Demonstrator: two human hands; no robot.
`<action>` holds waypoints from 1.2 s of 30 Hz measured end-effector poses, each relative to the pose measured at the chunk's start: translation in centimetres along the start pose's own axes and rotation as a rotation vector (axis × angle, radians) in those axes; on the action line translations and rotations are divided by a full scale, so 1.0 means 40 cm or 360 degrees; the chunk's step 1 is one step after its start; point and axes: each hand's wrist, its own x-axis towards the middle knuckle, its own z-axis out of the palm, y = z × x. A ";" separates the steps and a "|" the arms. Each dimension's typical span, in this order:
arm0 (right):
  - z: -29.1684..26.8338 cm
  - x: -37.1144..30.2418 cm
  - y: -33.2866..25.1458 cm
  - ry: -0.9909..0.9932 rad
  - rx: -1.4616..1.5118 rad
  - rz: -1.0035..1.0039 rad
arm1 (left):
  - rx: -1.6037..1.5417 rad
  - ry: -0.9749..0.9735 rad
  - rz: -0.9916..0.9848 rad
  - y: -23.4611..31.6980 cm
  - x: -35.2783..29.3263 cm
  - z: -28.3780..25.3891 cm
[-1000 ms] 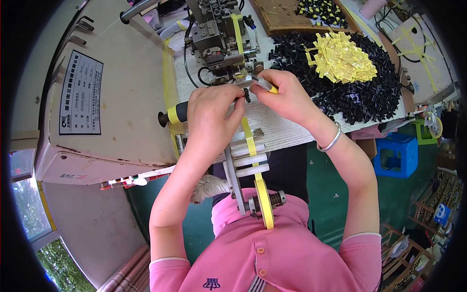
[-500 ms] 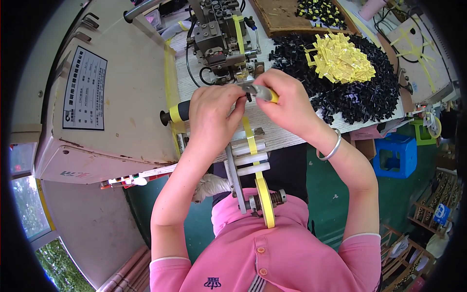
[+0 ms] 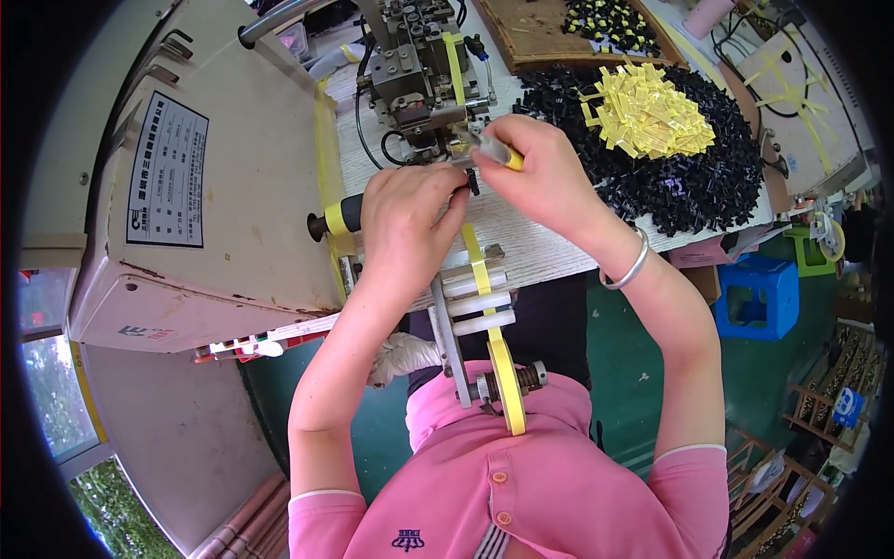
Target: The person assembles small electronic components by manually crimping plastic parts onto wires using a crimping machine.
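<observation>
Head view. Left hand (image 3: 405, 210) pinches, thumb to fingertips, what looks like a small black part (image 3: 473, 183) at the table edge, just in front of the metal press (image 3: 400, 70). Right hand (image 3: 542, 172) is closed around a grey-and-yellow hand tool (image 3: 513, 160), its tip angled toward that part. The hands are very near each other; contact between them cannot be told.

Progress, judged: this piece looks mid-work, not set down. Black pieces with yellow on them lie in the wooden tray (image 3: 529, 30), perhaps done ones. A large heap of black pieces (image 3: 689, 196), with a pile of yellow strips (image 3: 647, 107) on top, suggests much is left. Yellow tape (image 3: 503, 382) is on its reel.

Unclear: the tool's tip is blurred; the black part is mostly covered by the left fingers; tray and press are cut off at the upper edge.
</observation>
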 end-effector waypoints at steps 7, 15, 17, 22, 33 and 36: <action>-0.014 -0.015 -0.025 0.0055 0.0053 -0.0038 | -0.0156 -0.0061 -0.0249 0.018 0.026 -0.005; -0.053 -0.054 0.001 0.0035 -0.0111 -0.0007 | -0.0213 0.0044 -0.0290 0.013 0.031 0.016; -0.052 -0.076 0.016 0.0142 -0.0137 -0.0091 | -0.0255 0.0080 -0.0295 0.014 0.030 0.017; -0.043 -0.125 -0.029 -0.0479 0.1124 0.0987 | -0.0255 0.0112 -0.0321 0.011 0.025 0.023; -0.026 -0.104 -0.024 -0.0588 0.1231 0.1087 | -0.0259 0.0128 -0.0299 0.013 0.025 0.028; -0.026 -0.098 -0.026 -0.0607 0.1174 0.1115 | -0.0229 0.0138 -0.0285 0.013 0.025 0.028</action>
